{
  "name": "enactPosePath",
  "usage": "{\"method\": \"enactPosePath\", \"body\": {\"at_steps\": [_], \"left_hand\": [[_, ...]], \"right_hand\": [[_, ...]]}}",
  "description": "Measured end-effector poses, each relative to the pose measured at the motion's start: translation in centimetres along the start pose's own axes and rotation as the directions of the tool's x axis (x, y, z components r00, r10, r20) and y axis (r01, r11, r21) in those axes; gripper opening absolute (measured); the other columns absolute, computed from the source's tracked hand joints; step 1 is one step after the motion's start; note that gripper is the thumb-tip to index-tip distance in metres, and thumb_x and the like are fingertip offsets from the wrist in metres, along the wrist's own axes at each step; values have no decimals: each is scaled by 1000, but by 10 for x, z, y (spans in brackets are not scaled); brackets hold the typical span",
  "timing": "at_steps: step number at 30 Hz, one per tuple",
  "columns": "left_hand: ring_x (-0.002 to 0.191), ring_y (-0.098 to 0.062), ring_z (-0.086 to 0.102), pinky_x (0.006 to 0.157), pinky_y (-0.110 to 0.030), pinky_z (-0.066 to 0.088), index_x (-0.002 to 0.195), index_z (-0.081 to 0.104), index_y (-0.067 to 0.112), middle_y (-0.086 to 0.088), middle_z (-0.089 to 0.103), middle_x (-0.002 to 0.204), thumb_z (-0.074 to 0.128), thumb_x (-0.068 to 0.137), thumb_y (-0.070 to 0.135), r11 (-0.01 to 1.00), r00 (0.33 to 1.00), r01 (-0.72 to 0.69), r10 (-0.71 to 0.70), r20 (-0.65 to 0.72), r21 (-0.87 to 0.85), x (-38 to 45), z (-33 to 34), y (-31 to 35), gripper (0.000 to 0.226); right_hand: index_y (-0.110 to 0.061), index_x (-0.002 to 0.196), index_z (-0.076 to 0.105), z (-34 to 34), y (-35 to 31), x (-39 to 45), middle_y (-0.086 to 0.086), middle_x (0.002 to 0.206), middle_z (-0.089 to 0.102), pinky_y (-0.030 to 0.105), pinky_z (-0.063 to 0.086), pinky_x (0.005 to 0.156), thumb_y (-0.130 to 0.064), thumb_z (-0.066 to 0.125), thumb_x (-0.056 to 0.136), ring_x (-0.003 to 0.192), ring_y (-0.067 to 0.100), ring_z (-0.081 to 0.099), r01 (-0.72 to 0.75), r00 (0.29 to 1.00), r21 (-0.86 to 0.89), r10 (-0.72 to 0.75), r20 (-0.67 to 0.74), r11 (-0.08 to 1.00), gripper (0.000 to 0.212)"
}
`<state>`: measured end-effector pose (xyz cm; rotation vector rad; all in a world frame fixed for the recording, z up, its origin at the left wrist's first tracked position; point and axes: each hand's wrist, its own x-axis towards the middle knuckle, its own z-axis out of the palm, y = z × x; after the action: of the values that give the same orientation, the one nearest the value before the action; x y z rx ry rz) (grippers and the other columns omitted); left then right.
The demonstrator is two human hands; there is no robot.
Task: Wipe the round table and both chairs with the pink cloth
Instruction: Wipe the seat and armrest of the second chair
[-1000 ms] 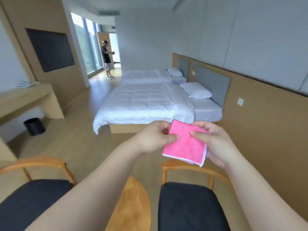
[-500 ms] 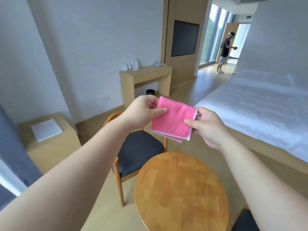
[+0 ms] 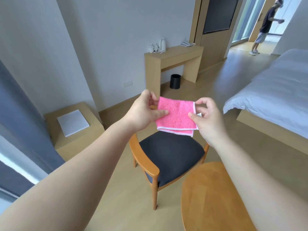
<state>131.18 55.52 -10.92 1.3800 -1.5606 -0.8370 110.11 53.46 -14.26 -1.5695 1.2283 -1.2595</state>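
Note:
A folded pink cloth [image 3: 176,116] with a white hem hangs in the air in front of me. My left hand [image 3: 146,112] pinches its left edge and my right hand [image 3: 206,117] pinches its right edge. Below the cloth stands a wooden chair [image 3: 168,152] with a dark seat and curved armrests. The round wooden table [image 3: 208,197] shows at the lower right, partly hidden by my right forearm. The second chair is out of view.
A low wooden side unit [image 3: 75,125] with a white pad stands left by a grey curtain [image 3: 18,124]. A desk [image 3: 175,62] with a kettle and a black bin [image 3: 175,81] lie beyond. A white bed [image 3: 273,95] fills the right. A person [image 3: 265,25] stands far back.
My view has swung left and down, from the beds to the chair and side unit. Both hands have kept hold of the cloth and spread it wider between them.

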Motion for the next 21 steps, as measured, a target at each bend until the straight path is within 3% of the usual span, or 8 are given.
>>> {"method": "enactPosePath", "body": {"at_steps": [5, 8, 11, 13, 14, 16, 18, 21], "left_hand": [[85, -28, 66, 68, -36, 58, 88, 42, 16, -4, 62, 100, 79, 74, 8, 993, 991, 100, -105, 83, 61, 56, -21, -62, 40], [70, -16, 59, 61, -28, 52, 79, 47, 17, 2, 59, 81, 77, 76, 12, 985, 989, 134, -139, 46, 111, 86, -20, -99, 31], [63, -1, 59, 54, -17, 48, 78, 53, 19, 8, 61, 80, 77, 78, 18, 973, 981, 190, -195, 23, 127, 115, -16, -138, 24], [70, -4, 61, 58, -22, 52, 83, 57, 19, 6, 64, 86, 75, 79, 25, 954, 971, 236, -240, 1, 183, 131, -14, -165, 19], [77, -9, 62, 63, -25, 53, 86, 58, 19, 6, 64, 89, 73, 80, 27, 938, 964, 261, -264, -18, 228, 140, -14, -180, 17], [85, -13, 61, 69, -24, 51, 90, 60, 21, 7, 62, 93, 68, 83, 27, 895, 948, 317, -314, -61, 314, 155, -14, -214, 12], [85, -12, 61, 71, -25, 53, 94, 59, 24, 7, 62, 95, 63, 84, 25, 835, 917, 392, -388, -93, 386, 167, -12, -249, 11], [81, -12, 60, 61, -20, 47, 100, 57, 28, 8, 61, 94, 57, 84, 24, 733, 865, 484, -482, -138, 478, 182, -7, -306, 16]], "right_hand": [[-30, 78, 57, 41, 37, 51, -5, 90, 67, 28, 48, 71, -1, 63, 87, 77, 14, 60, 2, 1000, -155, 0, 17, 988, 30], [-39, 70, 68, 58, 62, 81, -26, 70, 63, 10, 40, 58, -7, 66, 86, 56, -4, 50, -66, 995, -185, 78, 57, 981, 36], [-48, 73, 69, 74, 89, 114, -22, 93, 67, 21, 46, 76, -21, 73, 82, 84, -4, 60, -128, 983, -209, 152, 106, 969, 29], [-44, 78, 69, 85, 112, 138, -17, 103, 66, 27, 49, 86, -20, 75, 81, 98, 5, 62, -153, 971, -204, 186, 153, 967, 25], [-42, 80, 69, 91, 125, 151, -17, 101, 65, 23, 50, 83, -18, 75, 81, 96, 3, 63, -167, 965, -199, 202, 168, 966, 25], [-37, 87, 69, 103, 152, 177, -14, 96, 62, 6, 46, 61, -16, 72, 83, 81, -3, 61, -203, 949, -232, 250, 192, 951, 23], [-27, 102, 71, 115, 185, 200, -7, 96, 59, 3, 39, 45, -14, 69, 85, 74, -1, 58, -248, 928, -290, 312, 202, 924, 22], [-17, 114, 68, 132, 241, 223, 0, 106, 59, 7, 41, 48, -10, 66, 86, 85, 13, 60, -320, 897, -359, 403, 183, 877, 29]]}}
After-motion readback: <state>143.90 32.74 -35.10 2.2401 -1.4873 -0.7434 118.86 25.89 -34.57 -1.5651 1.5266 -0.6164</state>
